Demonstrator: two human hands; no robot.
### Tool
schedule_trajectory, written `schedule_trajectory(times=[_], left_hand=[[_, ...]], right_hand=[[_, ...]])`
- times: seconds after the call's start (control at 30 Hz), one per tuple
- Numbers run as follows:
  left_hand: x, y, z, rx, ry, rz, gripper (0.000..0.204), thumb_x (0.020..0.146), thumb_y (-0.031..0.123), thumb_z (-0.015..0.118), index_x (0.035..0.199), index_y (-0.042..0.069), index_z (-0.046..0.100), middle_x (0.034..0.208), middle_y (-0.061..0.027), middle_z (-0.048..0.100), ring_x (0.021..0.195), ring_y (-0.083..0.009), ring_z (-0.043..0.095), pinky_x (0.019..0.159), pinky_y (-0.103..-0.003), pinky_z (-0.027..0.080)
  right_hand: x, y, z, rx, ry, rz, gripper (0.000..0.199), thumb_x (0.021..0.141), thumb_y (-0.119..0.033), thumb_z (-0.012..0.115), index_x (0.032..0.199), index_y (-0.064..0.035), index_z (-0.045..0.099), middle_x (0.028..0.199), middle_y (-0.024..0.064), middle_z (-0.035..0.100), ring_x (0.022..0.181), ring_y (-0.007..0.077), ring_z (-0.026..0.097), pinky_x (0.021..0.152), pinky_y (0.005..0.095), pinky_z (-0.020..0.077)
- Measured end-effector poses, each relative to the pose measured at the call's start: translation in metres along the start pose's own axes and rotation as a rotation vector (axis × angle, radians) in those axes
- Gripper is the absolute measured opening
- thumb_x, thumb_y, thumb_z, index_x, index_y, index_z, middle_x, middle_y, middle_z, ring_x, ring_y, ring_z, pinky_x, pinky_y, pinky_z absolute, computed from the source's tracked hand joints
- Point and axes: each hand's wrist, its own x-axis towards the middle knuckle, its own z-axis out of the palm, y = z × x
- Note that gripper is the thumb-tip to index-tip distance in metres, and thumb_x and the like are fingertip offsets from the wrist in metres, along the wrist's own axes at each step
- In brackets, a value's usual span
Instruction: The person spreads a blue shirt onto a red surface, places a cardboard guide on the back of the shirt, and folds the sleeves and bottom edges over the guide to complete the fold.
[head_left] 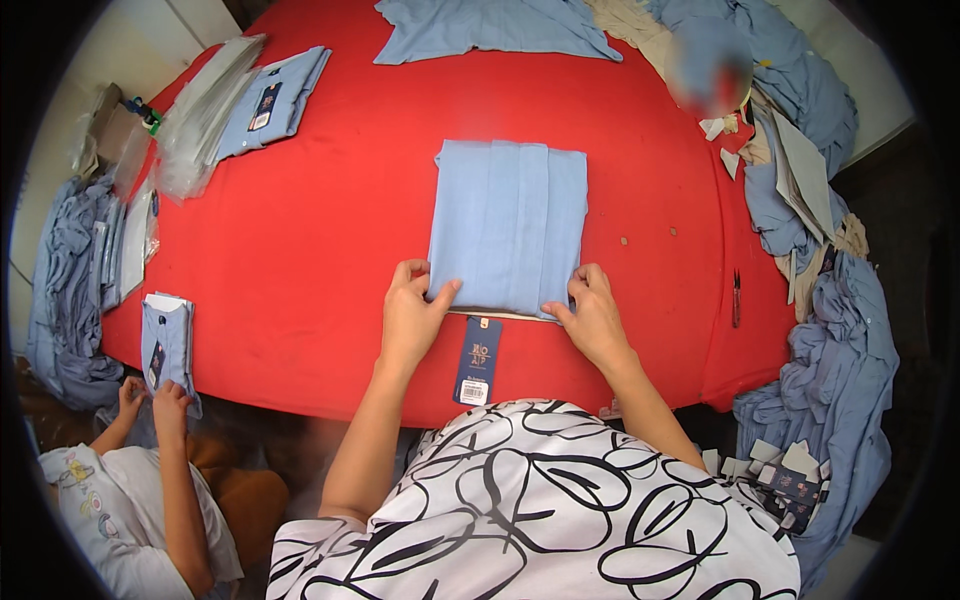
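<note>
A light blue shirt (508, 225), folded into a neat rectangle, lies flat on the red-covered table (300, 250) in front of me. My left hand (415, 305) grips its near left corner, thumb on top and fingers tucked at the side edge. At the near right corner my right hand (592, 312) pinches the fold in the same way. From under the near edge hangs a dark blue tag (477, 360) with a white label at its lower end. A thin pale strip shows along that edge between my hands.
Folded, tagged shirt (275, 100) and clear plastic bags (205, 120) lie far left. At left, another person's hands (160, 398) handle a folded shirt (168, 335). Heaped blue shirts (835, 340) line the right edge, near small dark tweezers or snips (737, 298). Another blue garment (490, 28) lies at the far side.
</note>
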Motion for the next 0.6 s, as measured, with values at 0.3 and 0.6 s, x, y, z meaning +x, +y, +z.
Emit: schedule_trajectory(times=[0.3, 0.6], left_hand=[[-0.017, -0.011, 0.001, 0.415, 0.19, 0.13, 0.038, 0.083, 0.026, 0.078, 0.09, -0.005, 0.058, 0.1, -0.017, 0.058, 0.085, -0.0334, 0.061, 0.071, -0.043, 0.051], [-0.012, -0.008, -0.004, -0.113, 0.001, -0.144, 0.042, 0.082, 0.013, 0.079, 0.109, -0.002, 0.05, 0.094, -0.0139, 0.06, 0.085, -0.0242, 0.066, 0.071, -0.037, 0.055]], right_hand=[[-0.016, -0.011, -0.008, 0.026, 0.078, 0.208, 0.05, 0.08, -0.016, 0.079, 0.115, 0.0009, 0.048, 0.105, 0.0183, 0.056, 0.093, 0.0357, 0.06, 0.078, 0.0443, 0.0507], [-0.041, -0.014, -0.017, 0.129, -0.074, 0.031, 0.029, 0.083, 0.001, 0.065, 0.111, 0.0006, 0.062, 0.11, 0.0213, 0.052, 0.1, 0.0382, 0.057, 0.086, 0.0435, 0.05]])
